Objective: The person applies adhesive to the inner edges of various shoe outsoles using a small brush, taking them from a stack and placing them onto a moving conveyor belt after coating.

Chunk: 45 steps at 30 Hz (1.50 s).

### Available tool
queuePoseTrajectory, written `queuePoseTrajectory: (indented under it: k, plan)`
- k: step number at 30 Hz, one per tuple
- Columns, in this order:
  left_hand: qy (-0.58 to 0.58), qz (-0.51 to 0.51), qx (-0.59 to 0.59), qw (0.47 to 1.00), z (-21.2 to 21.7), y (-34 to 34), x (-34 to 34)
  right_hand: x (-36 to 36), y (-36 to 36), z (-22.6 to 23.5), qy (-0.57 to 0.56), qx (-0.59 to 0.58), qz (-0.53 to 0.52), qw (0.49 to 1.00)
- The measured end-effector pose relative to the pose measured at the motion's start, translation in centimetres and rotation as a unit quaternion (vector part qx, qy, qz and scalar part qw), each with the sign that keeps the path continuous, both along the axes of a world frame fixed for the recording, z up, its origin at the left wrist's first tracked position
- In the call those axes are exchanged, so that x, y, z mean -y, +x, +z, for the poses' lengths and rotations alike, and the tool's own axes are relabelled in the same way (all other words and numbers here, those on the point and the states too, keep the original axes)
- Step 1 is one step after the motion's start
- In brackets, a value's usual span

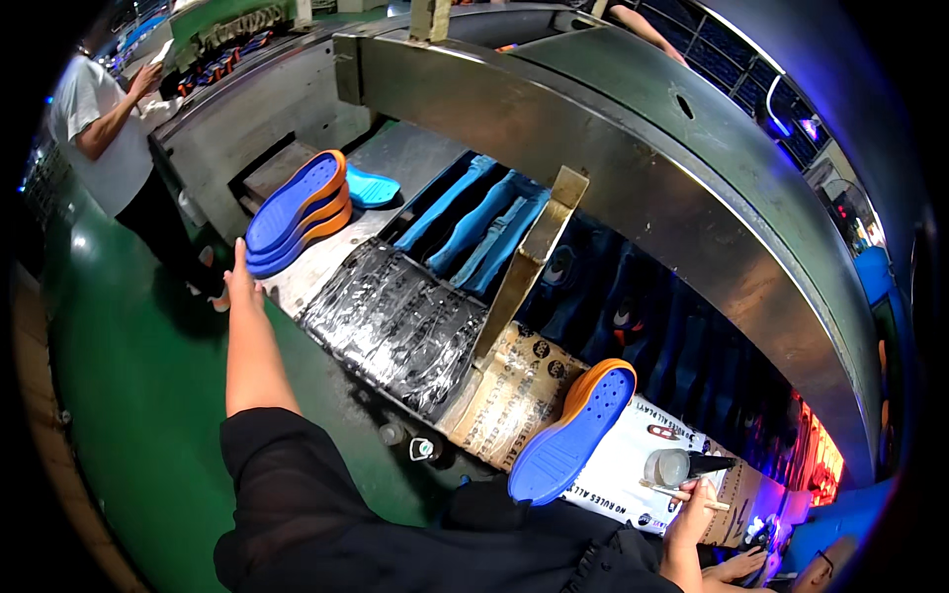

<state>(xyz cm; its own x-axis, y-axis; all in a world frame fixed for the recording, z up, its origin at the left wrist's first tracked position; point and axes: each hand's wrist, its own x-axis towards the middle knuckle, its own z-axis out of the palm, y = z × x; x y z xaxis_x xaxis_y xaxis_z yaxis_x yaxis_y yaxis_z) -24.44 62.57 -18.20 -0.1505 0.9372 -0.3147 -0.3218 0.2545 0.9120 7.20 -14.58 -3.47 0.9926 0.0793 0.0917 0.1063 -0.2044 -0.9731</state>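
My left hand reaches out, fingers stretched, at the near end of a stack of blue and orange shoe soles. The fingertips seem to touch the stack's edge; part of the hand's grip is hard to see. My right hand is closed around a thin wooden-handled brush, its far end beside a translucent cup. A black object adjoins that cup. In front of me, another blue sole with orange sides lies tilted across the cardboard-covered ledge.
Behind the ledge, a dark slatted conveyor carries light-blue pieces. A metal bracket and long metal beam stand over it. One person stands left on the green floor; another person's hand is at lower right.
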Motion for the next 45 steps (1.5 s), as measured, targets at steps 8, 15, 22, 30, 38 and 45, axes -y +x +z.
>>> queuePoseTrajectory:
  k: [8, 15, 22, 30, 38, 45]
  plan:
    - [-0.129, -0.005, -0.111, 0.985, -0.1, 3.4, -0.2, -0.3, -0.1, -0.6, -0.02, -0.005, 0.004, 1.0]
    - [-0.098, -0.17, 0.046, 0.979, -1.8, 4.5, 3.9, -0.6, 0.1, -1.1, -0.033, 0.003, -0.002, 0.999]
    - [-0.012, -0.248, 0.047, 0.968, -0.4, 0.8, 20.9, 1.9, 1.0, -2.9, 0.022, 0.002, 0.006, 1.0]
    - [-0.137, -0.387, 0.055, 0.91, 2.7, -9.5, 38.3, 1.6, 0.7, -1.9, 0.073, -0.023, 0.025, 0.997]
    - [-0.18, -0.504, 0.021, 0.845, 3.9, -3.5, 46.7, 4.1, 0.8, -1.8, 0.106, -0.009, 0.045, 0.993]
    - [-0.181, -0.474, 0.075, 0.858, 3.3, 7.2, 48.5, 9.9, -0.6, -0.1, 0.136, 0.009, -0.024, 0.99]
